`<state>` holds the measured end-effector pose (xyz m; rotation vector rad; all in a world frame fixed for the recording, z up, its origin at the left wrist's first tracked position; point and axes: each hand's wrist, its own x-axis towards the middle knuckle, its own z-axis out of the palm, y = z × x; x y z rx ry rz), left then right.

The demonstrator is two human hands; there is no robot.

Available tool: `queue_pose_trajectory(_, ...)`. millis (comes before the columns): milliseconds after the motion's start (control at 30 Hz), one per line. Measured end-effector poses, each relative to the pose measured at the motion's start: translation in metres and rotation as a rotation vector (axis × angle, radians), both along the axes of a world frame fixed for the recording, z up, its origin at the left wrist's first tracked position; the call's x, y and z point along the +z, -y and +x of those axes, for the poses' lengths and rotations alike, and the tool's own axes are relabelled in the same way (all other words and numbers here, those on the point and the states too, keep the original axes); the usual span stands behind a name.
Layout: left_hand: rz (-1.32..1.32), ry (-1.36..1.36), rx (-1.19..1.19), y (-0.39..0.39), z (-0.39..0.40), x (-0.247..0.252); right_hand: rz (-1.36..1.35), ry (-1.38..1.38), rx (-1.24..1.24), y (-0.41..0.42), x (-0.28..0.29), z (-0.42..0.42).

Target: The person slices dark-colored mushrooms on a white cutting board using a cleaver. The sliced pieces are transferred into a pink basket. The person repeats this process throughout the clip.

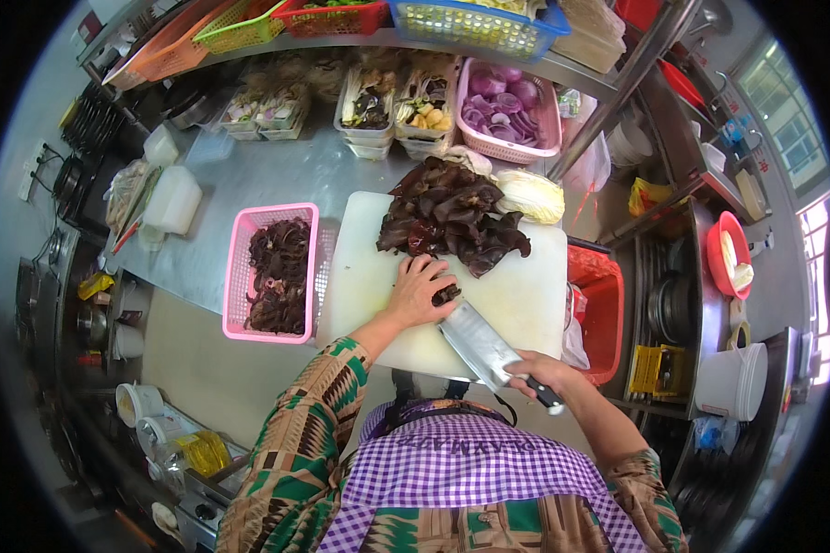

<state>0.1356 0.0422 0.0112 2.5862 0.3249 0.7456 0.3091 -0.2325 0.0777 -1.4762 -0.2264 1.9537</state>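
My right hand (543, 373) grips the black handle of a cleaver (483, 345), whose broad blade lies low over a white cutting board (360, 276). Under the fingers of my left hand (420, 294) is a small dark bunch of wood ear fungus (446, 296), held against the board just beyond the blade's tip. A large heap of wood ear (449, 207) covers the far part of the board. To the left, a pink plastic basket (232, 276) contains shredded dark wood ear (280, 276).
A napa cabbage (531, 196) lies at the board's far right corner. Behind are a pink basket of purple onions (508, 104) and clear tubs of mixed vegetables (366, 104). A red bin (602, 318) stands right of the board. Overhead runs a metal shelf (360, 45) with colored baskets.
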Motion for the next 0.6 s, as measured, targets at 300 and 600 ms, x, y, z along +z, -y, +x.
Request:
queue_pose_trajectory(300,-0.184,0.206,0.335,-0.020,-0.037,0.046,0.254,0.022,0.072,-0.122,0.031,-0.064)
queue_pose_trajectory(600,-0.026,0.335,0.742,-0.113,-0.173,0.088,0.433,0.052,0.369,-0.228,0.073,-0.150)
